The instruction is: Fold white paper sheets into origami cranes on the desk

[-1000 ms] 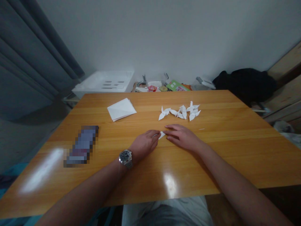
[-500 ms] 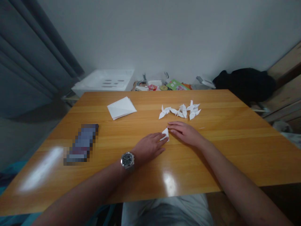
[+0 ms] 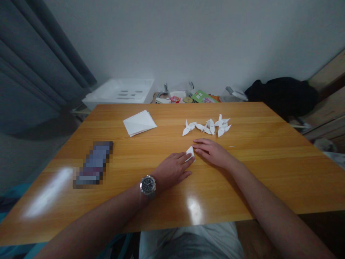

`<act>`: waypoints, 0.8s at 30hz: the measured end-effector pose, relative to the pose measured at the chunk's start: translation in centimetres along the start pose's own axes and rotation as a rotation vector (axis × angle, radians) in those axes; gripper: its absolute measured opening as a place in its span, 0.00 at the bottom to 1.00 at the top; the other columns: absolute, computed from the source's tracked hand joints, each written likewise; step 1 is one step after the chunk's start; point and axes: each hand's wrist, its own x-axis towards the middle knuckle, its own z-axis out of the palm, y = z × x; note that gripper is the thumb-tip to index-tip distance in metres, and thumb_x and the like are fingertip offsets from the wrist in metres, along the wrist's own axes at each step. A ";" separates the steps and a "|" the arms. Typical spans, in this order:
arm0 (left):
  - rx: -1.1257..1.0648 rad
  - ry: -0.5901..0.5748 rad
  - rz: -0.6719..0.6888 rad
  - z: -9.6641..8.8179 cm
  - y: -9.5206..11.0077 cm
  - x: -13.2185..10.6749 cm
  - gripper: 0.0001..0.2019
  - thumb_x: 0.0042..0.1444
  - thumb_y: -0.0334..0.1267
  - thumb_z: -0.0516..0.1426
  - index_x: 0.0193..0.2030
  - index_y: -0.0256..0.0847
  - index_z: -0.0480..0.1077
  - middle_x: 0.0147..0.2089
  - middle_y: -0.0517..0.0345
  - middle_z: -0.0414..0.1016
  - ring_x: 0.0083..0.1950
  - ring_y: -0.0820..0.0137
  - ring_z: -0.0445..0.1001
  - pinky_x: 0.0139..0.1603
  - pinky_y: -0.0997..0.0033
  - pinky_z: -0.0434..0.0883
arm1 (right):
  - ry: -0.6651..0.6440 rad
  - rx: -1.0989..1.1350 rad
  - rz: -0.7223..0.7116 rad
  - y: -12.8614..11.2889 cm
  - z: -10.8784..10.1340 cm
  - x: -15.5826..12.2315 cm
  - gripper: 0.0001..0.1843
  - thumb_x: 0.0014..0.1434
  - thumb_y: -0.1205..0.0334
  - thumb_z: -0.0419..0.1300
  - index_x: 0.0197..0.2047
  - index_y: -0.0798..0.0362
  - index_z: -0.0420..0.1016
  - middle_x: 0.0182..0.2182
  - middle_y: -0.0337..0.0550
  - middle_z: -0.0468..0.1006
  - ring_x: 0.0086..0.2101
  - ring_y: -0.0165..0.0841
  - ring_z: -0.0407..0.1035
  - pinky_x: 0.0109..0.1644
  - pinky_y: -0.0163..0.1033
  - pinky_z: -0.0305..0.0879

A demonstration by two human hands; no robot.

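A small folded piece of white paper [image 3: 190, 151] lies on the wooden table, pointed at its far end. My left hand [image 3: 174, 168], with a metal watch [image 3: 148, 185] on its wrist, rests flat on the paper with fingers stretched out, covering part of it. At the paper's right side, my right hand [image 3: 210, 151] lies palm down, its fingers extended and their tips by the far point. Whether those fingertips touch the paper, I cannot tell. Beyond my hands stands a row of several white origami cranes [image 3: 207, 126].
A stack of white paper sheets [image 3: 139, 123] lies at the back left of the table [image 3: 269, 172]. A pixelated phone [image 3: 95, 163] is on the left. Behind the far edge are a white plastic tray [image 3: 121, 90], a green booklet [image 3: 202, 96] and a black cloth heap [image 3: 281, 95].
My left hand has shifted slightly to the right over the folded paper. The right hand stays almost where it was, and nothing else has visibly moved.
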 end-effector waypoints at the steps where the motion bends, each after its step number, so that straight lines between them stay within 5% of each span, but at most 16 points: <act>1: 0.001 -0.004 -0.001 0.0 0.1 0.0 0.26 0.69 0.47 0.50 0.68 0.34 0.60 0.67 0.44 0.66 0.66 0.55 0.65 0.65 0.55 0.65 | 0.001 0.005 0.000 0.0 0.0 0.0 0.18 0.70 0.57 0.53 0.56 0.51 0.78 0.58 0.52 0.74 0.57 0.41 0.69 0.62 0.53 0.67; 24: 0.013 -0.024 -0.064 -0.1 1.0 0.2 0.29 0.69 0.52 0.48 0.68 0.33 0.60 0.66 0.46 0.66 0.66 0.56 0.64 0.67 0.59 0.61 | -0.037 -0.036 -0.035 0.0 -0.2 0.0 0.18 0.70 0.58 0.52 0.56 0.49 0.78 0.59 0.52 0.73 0.58 0.43 0.68 0.61 0.55 0.67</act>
